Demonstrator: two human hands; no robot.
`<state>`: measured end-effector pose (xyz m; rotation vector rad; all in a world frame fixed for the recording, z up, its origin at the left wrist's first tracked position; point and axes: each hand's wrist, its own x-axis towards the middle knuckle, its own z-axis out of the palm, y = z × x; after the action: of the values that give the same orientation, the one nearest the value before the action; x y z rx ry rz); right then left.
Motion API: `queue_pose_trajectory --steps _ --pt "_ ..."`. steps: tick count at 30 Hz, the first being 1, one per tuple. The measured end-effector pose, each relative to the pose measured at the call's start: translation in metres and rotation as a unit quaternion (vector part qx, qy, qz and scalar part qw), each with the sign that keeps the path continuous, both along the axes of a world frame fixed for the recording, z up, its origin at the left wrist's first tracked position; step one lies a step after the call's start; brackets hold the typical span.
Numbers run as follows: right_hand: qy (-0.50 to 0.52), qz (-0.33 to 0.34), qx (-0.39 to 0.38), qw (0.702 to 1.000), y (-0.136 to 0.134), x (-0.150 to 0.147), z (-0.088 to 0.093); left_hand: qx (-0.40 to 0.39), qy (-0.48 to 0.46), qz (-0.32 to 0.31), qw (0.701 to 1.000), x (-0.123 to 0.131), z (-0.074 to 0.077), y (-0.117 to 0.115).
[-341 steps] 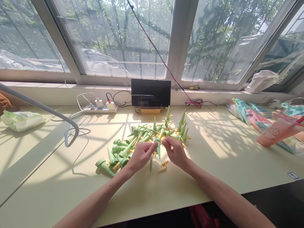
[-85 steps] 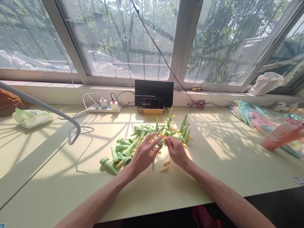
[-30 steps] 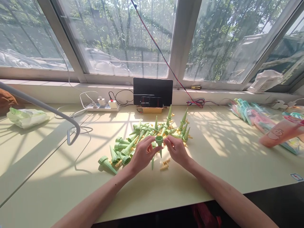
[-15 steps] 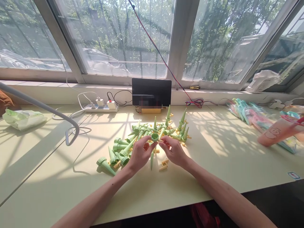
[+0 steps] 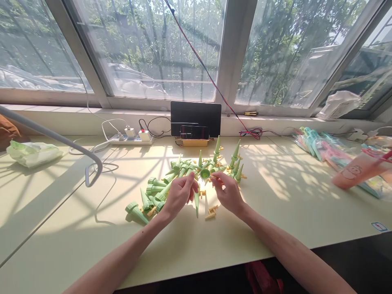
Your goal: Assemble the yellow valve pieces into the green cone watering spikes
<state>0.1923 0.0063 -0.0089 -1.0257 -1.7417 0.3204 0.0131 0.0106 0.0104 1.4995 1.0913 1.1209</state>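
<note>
A heap of green plastic cones (image 5: 171, 181) and small yellow pegs (image 5: 212, 212) lies mid-table. My right hand (image 5: 227, 195) pinches one green cone (image 5: 205, 174) near its round open rim, raised just over the heap. My left hand (image 5: 179, 196) is right beside it, fingers curled together; what they hold, if anything, is hidden. A thin green spike (image 5: 197, 204) lies on the table between my hands. Several cones (image 5: 235, 153) stand upright at the back of the heap.
A dark screen (image 5: 196, 118) with a phone on a stand leans at the window sill. A power strip (image 5: 131, 139) with cables sits to its left. A grey tube (image 5: 61, 143) and a wipes pack (image 5: 32, 151) are at left; coloured packets (image 5: 321, 147) and a pink cup (image 5: 357, 173) at right.
The green cone has moved away from me and slightly right, now with my right hand alone. My left hand has come off it and curled beside it.
</note>
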Motion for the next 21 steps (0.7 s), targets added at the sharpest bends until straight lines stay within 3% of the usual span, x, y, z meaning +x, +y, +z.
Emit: queue_pose_trajectory --steps 7,21 --pt "-0.045 0.061 0.024 0.997 -0.0006 -0.0019 -0.0029 -0.108 -0.038 -0.107 0.988 0.0017 0.0044 -0.0002" --pt "-0.049 0.068 -0.023 0.996 0.0013 0.0017 -0.0049 -0.098 -0.031 -0.141 0.985 -0.0025 0.0010 0.0036"
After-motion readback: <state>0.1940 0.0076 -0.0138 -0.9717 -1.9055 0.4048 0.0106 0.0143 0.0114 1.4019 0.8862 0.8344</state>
